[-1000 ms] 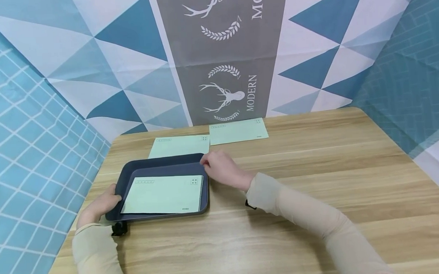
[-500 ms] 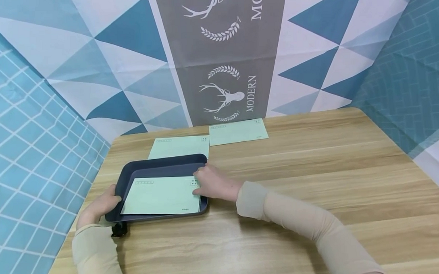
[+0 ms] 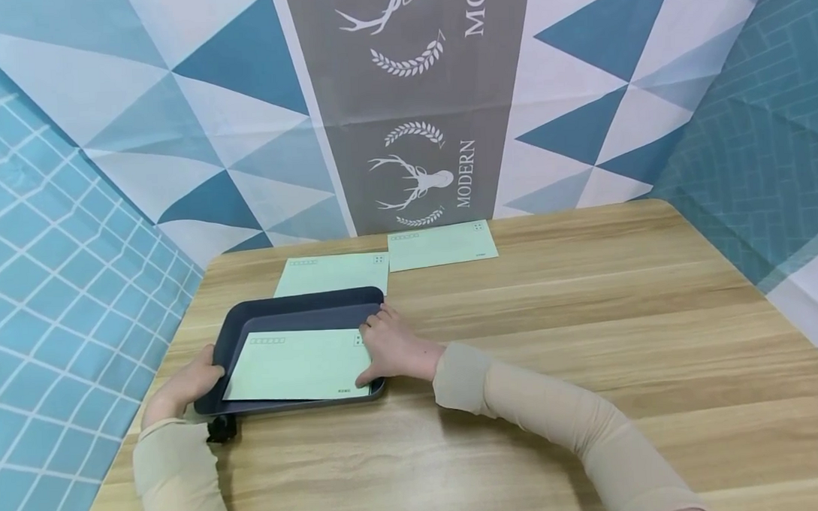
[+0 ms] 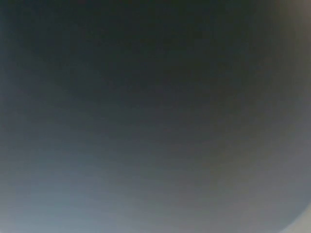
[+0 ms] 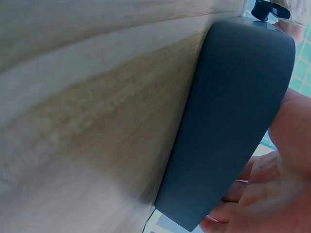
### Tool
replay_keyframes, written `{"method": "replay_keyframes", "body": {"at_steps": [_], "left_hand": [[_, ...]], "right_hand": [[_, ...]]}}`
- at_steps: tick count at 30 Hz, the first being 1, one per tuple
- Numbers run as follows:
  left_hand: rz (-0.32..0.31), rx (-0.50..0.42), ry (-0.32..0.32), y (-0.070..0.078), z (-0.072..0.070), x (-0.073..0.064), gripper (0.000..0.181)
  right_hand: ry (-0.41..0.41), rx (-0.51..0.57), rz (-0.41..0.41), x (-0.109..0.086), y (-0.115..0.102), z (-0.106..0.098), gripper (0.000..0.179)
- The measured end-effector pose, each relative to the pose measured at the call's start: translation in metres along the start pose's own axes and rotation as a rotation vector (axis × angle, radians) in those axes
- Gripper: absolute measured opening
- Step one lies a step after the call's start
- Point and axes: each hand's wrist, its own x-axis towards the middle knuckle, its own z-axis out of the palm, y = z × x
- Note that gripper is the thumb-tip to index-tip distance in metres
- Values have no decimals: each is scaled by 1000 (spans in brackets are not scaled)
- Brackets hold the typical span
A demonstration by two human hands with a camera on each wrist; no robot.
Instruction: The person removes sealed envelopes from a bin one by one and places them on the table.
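Note:
A dark blue shallow tray [image 3: 303, 318] holds a stack of pale green envelopes [image 3: 291, 365]. My left hand [image 3: 186, 382] grips the tray's left side, thumb over the rim and fingers hidden below it. Across the tray's right end lies my right hand [image 3: 397, 348], its thumb at the top envelope's lower right corner and its fingers spread apart near the upper corner. Seen low in the right wrist view, the tray's outer wall [image 5: 223, 116] partly covers the loosely bent fingers [image 5: 257, 179]. The left wrist view is dark and blurred.
Two more pale green envelopes lie behind the tray, one envelope [image 3: 331, 273] partly covered by its rim and another envelope [image 3: 442, 245] farther right at the back edge. The wooden table [image 3: 553, 303] meets patterned cloth [image 3: 409, 75] at the back. A black device [image 3: 222, 427] sits at the left wrist.
My right hand has come from the tray's upper right corner down and toward me to the envelopes' right end, its thumb spreading away from the fingers. The left hand and tray have stayed put.

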Motion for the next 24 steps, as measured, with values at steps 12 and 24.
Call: {"method": "replay_keyframes", "body": {"at_steps": [12,24], "left_hand": [[-20,-5,-13,5,0,-3,54],[-34,-31,-20,6,0,-2,61]], "right_hand": [[44,39,5,0,-2,2,86],[93,138,10,-2,-1,6,90]]}}
